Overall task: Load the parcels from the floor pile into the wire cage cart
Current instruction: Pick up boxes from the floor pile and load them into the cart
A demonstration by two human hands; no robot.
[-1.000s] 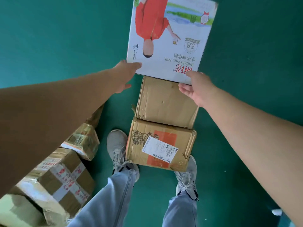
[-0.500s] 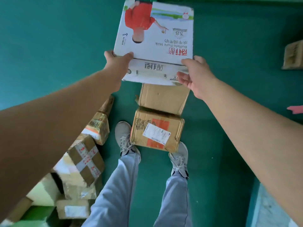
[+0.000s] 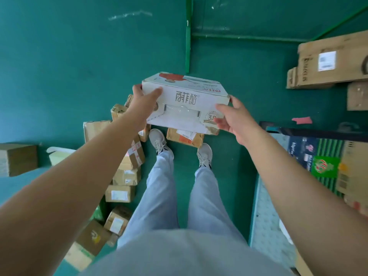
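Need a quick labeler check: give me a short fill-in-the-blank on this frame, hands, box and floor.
1. The white milk box is held by ____ hands.
2. The floor is painted ____.
3. The brown parcel with a shipping label lies between the person's ____.
4. The parcel pile lies to the person's ____.

Missing: both; green; feet; left

Premises appear to be a parcel sorting or storage depot: painted green floor (image 3: 69, 66), loose pile of taped, labelled cardboard parcels (image 3: 127, 162) at left, larger shipping cartons (image 3: 330, 60) stacked at right, green metal frame (image 3: 188, 36) beyond
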